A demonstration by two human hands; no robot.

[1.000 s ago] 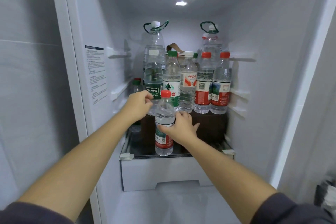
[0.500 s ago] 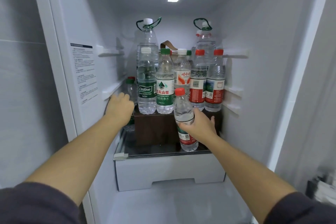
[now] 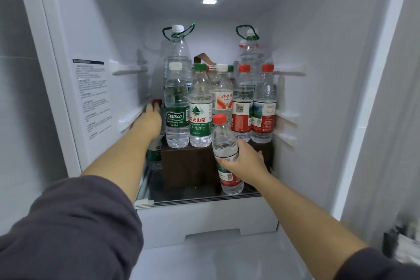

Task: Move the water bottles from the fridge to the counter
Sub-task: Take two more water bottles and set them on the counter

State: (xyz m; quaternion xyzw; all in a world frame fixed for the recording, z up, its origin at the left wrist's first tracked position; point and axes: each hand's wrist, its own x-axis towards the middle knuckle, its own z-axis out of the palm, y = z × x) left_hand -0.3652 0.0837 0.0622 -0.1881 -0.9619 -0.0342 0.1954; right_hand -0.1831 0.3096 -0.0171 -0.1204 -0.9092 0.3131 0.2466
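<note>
Inside the open fridge (image 3: pixel 318 98), at the front of the glass shelf (image 3: pixel 193 198), the right hand (image 3: pixel 246 161) has its fingers wrapped round the middle of a small red-capped bottle (image 3: pixel 223 143), which leans slightly in front of the brown box (image 3: pixel 188 163). The left hand (image 3: pixel 152 118) lies against a green-labelled bottle (image 3: pixel 154 154) by the left wall; its fingers are hidden, so whether it has a grip cannot be told. A row of bottles (image 3: pixel 200 107) stands upright on the box.
</note>
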